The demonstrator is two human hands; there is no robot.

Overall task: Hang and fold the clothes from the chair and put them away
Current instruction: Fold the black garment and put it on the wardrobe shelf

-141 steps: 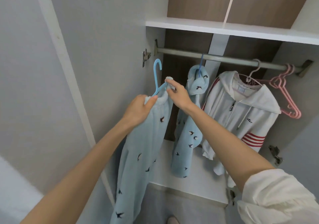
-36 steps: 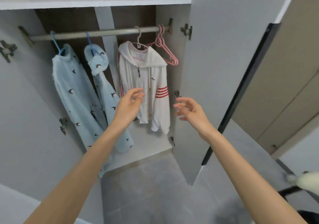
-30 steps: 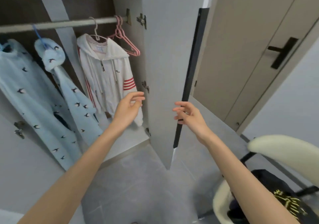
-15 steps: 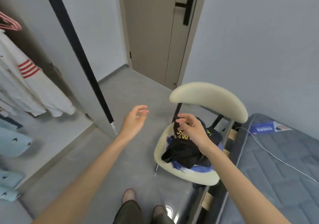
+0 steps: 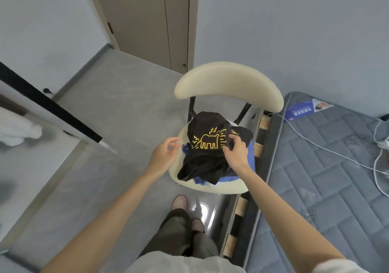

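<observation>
The black shirt (image 5: 210,140) lies on a blue garment (image 5: 251,165) on the chair (image 5: 229,83) seat. The right hand (image 5: 235,155) is nearer and pinches the shirt's right edge. The left hand (image 5: 165,157), fingers loosely open, hovers just beside its left edge.

Grey mattress (image 5: 326,188), white cable (image 5: 328,151), door (image 5: 147,20)

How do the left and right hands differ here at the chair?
The right hand pinches the black T-shirt beside its yellow print; the left hand holds nothing, fingers relaxed. The right hand is above the middle of the chair seat; the left hand hovers at the seat's left edge. Both are bare and reach toward the clothes.
</observation>
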